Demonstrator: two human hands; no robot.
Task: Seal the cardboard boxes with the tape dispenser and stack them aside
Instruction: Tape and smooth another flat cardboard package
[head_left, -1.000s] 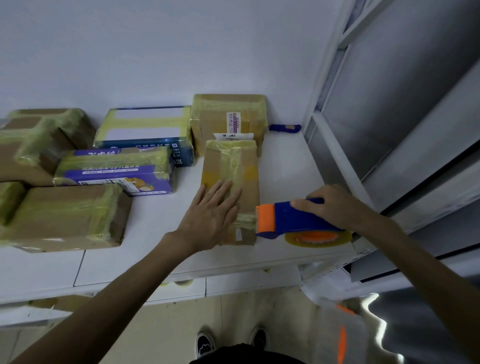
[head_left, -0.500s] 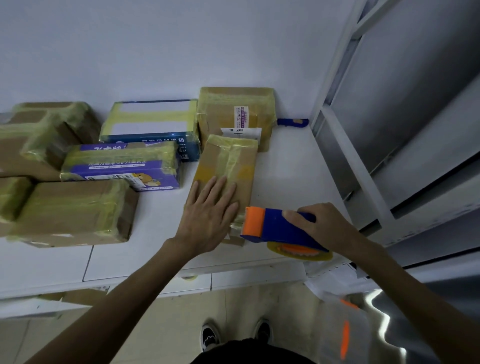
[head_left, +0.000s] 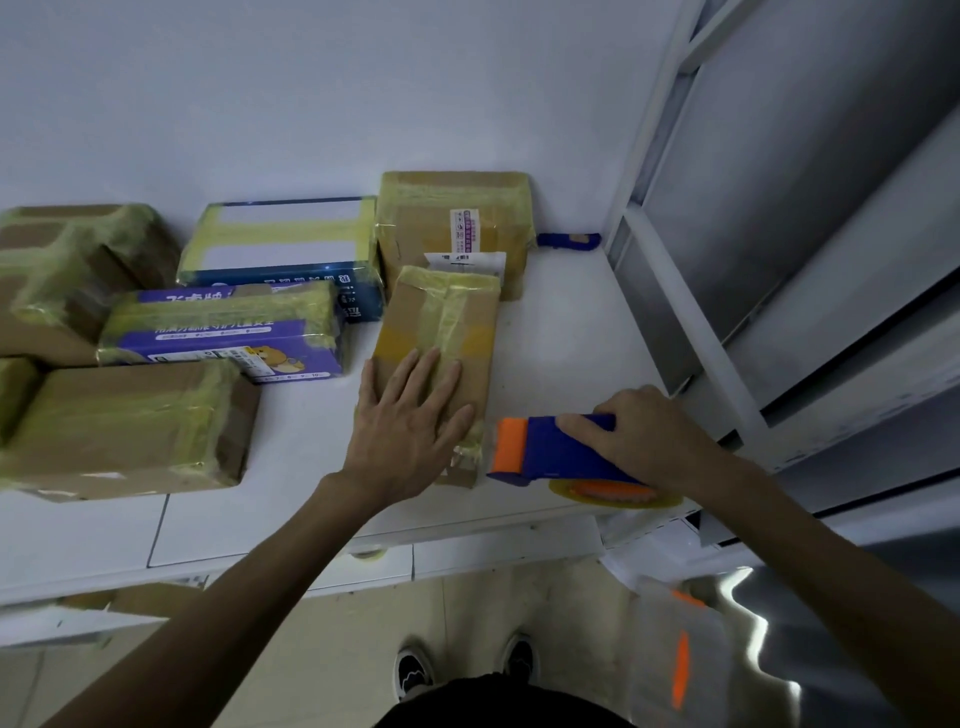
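A narrow cardboard box (head_left: 441, 322), wrapped in yellowish tape, lies lengthwise on the white table (head_left: 561, 332). My left hand (head_left: 410, 426) presses flat on its near half, fingers straight and spread. My right hand (head_left: 639, 431) grips the blue and orange tape dispenser (head_left: 545, 452), whose orange head sits just right of the box's near end. The tape roll (head_left: 613, 493) shows under the dispenser at the table's front edge.
Several taped boxes stand around: a brown one (head_left: 452, 228) with labels by the wall, a blue one (head_left: 280, 249), a purple one (head_left: 223, 327), brown ones (head_left: 130, 421) at the left. A blue tool (head_left: 569, 240) lies in the back corner. Grey metal shelving (head_left: 779, 260) rises on the right.
The view has shifted slightly. My left hand stays flat on the box, and the dispenser has edged a little away from the box's near end.
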